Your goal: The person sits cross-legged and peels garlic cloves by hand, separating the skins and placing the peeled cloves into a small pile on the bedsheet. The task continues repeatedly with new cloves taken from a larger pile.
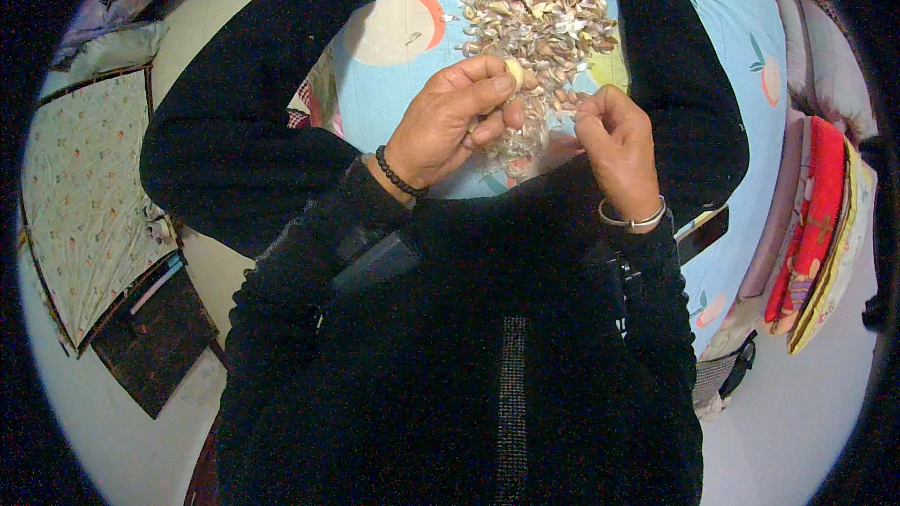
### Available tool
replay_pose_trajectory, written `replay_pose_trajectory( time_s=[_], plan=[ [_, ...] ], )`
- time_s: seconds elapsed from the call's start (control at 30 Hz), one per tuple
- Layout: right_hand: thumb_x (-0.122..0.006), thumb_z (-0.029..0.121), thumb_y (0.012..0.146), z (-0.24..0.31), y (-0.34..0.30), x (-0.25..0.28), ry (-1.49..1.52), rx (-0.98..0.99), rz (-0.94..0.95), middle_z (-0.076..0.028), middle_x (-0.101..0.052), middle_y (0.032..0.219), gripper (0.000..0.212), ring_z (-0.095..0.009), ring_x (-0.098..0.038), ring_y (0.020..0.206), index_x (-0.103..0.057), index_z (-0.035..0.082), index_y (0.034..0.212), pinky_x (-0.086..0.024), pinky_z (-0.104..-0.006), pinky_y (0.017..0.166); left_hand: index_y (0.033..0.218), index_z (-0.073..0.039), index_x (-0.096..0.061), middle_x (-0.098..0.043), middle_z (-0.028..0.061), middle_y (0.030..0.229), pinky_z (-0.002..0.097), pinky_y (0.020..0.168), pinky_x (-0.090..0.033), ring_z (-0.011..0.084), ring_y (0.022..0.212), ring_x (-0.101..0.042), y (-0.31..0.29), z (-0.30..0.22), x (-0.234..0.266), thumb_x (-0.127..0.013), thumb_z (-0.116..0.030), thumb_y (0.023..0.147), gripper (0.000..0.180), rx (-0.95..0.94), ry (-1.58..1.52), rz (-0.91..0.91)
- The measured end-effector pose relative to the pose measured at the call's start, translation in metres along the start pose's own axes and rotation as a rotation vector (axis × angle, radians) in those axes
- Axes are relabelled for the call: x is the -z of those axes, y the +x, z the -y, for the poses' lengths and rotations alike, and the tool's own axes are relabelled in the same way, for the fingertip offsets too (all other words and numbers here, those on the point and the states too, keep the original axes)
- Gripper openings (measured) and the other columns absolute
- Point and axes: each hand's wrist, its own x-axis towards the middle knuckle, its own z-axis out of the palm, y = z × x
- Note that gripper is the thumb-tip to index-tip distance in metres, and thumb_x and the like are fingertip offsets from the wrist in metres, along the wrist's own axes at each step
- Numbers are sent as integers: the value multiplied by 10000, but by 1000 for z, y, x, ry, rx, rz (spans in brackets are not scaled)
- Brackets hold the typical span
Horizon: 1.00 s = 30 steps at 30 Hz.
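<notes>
My left hand pinches a pale garlic clove between thumb and forefinger, the other fingers curled below. To its right my right hand is closed, thumb against fingertips; a bit of something pale, perhaps garlic skin, shows at the tips, too small to name. Beyond both hands spreads a big heap of garlic cloves, many in purplish skins and some creamy and bare. Thin papery garlic skins lie loose between my hands, close to my lap.
My black-clad legs frame the heap on both sides. Underneath lies a light blue sheet with a fruit print. A dark flat object rests by my right forearm. Folded red bedding stands at the right, a cloth-covered panel at the left.
</notes>
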Motion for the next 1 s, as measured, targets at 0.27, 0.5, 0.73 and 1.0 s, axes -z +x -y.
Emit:
replay_pose_trajectory(
  time_s=[0.27,0.5,0.73,1.0],
  plan=[
    [-558,39,772,15,4,10,-66,315,124,-163,-593,795,80,-302,-585,715,-599,1,829,-464,-339,642,948,-30,-582,-561,0,688,153,440,-280,14,487,-373,1,9,-3,-541,-180,883,169,138,327,-10],
    [-576,55,794,20,6,2,-56,346,131,-106,-620,802,109,-186,-591,720,-619,-8,871,-461,-286,655,939,-23,-586,-574,-1,698,153,449,-308,16,503,-418,0,7,-2,-620,-170,836,183,135,311,-45],
    [-589,72,805,24,-2,-13,280,-50,114,-103,-637,770,108,-135,-582,676,-616,-17,859,-467,-269,627,855,-32,-580,-568,-6,693,153,430,-287,12,494,-401,1,8,-3,-624,-160,835,136,-1,273,-137],
    [-568,18,791,23,0,-11,-301,511,18,-123,-561,721,74,-224,-556,617,-575,-12,858,-426,-283,550,785,-47,-562,-557,-5,667,169,421,-275,16,477,-384,0,6,0,-592,-182,860,158,50,284,-118]
  ],
)
